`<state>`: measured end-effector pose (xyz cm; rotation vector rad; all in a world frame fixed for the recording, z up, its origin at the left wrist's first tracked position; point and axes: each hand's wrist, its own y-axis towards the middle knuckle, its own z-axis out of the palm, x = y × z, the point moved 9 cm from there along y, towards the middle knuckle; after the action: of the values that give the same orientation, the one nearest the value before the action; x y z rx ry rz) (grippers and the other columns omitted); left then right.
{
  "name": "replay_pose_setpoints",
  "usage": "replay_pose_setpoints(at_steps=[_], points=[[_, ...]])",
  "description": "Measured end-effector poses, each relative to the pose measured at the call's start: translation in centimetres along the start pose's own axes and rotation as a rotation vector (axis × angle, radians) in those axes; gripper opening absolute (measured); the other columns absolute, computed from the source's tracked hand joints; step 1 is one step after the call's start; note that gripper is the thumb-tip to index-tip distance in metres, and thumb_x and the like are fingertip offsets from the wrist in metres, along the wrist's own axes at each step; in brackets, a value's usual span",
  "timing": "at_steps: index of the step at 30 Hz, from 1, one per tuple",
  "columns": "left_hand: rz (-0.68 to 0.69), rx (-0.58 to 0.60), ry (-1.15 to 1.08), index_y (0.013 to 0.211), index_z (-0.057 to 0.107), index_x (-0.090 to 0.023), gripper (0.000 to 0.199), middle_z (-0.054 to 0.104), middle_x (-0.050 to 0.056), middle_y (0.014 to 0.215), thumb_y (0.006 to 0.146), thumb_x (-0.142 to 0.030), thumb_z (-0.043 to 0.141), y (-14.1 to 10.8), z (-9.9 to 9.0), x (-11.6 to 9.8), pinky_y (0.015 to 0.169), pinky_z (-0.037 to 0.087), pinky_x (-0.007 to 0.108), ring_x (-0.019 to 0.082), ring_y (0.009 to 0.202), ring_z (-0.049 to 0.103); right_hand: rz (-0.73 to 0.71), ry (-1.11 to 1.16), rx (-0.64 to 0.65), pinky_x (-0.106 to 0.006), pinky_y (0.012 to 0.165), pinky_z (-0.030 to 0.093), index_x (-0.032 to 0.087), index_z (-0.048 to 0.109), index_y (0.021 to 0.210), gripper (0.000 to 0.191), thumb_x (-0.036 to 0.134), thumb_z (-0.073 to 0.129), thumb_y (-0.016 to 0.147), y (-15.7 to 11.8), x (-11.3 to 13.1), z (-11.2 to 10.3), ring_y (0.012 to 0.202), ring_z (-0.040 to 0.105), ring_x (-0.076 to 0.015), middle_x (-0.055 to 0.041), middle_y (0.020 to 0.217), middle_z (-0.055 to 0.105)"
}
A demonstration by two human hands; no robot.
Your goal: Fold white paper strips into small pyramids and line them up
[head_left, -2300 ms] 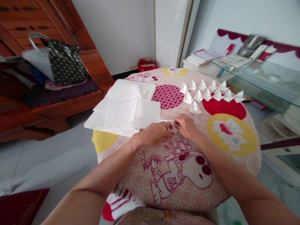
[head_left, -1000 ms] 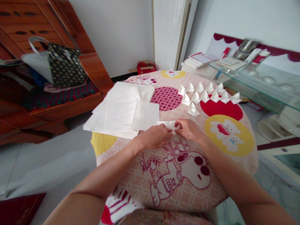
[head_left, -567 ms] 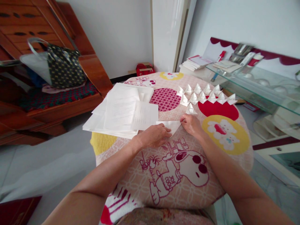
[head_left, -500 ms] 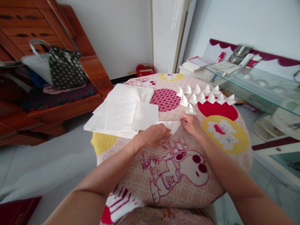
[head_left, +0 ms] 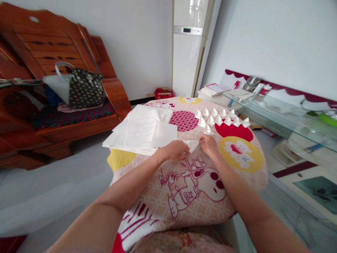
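A folded white paper (head_left: 192,144) lies on the cloth-covered round table (head_left: 155,189), between my two hands. My left hand (head_left: 177,150) rests on its left part with the fingers curled together over it. The fingertips of my right hand (head_left: 208,143) pinch the paper's right corner. Just beyond my right hand stands a single small folded white paper piece (head_left: 209,130). Behind it are rows of several similar pointed pieces (head_left: 214,112). To the left of the folded paper, a stack of white sheets (head_left: 139,128), some with print, is spread near my left hand.
A glass shelf (head_left: 279,109) with cups and boxes runs along the right, beside a pile of booklets (head_left: 212,89). At the left, a wooden bench (head_left: 73,123) holds a dotted bag (head_left: 86,88). A tall white cabinet unit (head_left: 187,52) stands behind the table.
The camera view has tilted up and shifted, so the table sits lower and more of the room shows. Both hands stay on the folded paper, with little change in their grip.
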<state>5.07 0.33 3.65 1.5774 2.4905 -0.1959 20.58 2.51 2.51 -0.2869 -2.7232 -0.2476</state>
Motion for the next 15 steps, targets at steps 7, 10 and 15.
replay_pose_setpoints(at_steps=[7,10,15], points=[[-0.231,-0.098,0.002,0.097,0.083,-0.022,0.021,0.08,0.009,0.098,0.091,-0.023,0.062,1.0,0.1,0.8,0.082,0.055,0.032,0.025,0.094,0.074,-0.01,0.108,-0.142,-0.032,0.083,0.053,0.016,0.076,0.093,0.013,0.02,0.068,0.084,-0.5,0.3,0.0,0.09,0.072,-0.0244,-0.0128,0.093,0.078],[-0.291,-0.194,-0.015,0.095,0.082,-0.02,0.022,0.079,0.01,0.098,0.091,-0.023,0.061,1.0,0.3,1.0,0.083,0.055,0.032,0.024,0.094,0.072,0.068,0.29,-0.116,-0.033,0.078,0.056,0.016,0.076,0.098,0.025,0.016,0.073,0.073,-0.6,-0.3,0.3,0.084,0.073,-0.0247,-0.01,0.088,0.078],[-0.253,-0.239,-0.126,0.095,0.081,-0.018,0.023,0.079,0.008,0.106,0.092,-0.023,0.059,0.7,0.9,1.2,0.089,0.053,0.028,0.021,0.097,0.071,0.31,0.787,0.024,-0.025,0.051,0.052,0.015,0.072,0.102,0.028,0.016,0.068,0.074,-1.2,-1.4,2.2,0.065,0.07,-0.0203,-0.0043,0.071,0.073]])
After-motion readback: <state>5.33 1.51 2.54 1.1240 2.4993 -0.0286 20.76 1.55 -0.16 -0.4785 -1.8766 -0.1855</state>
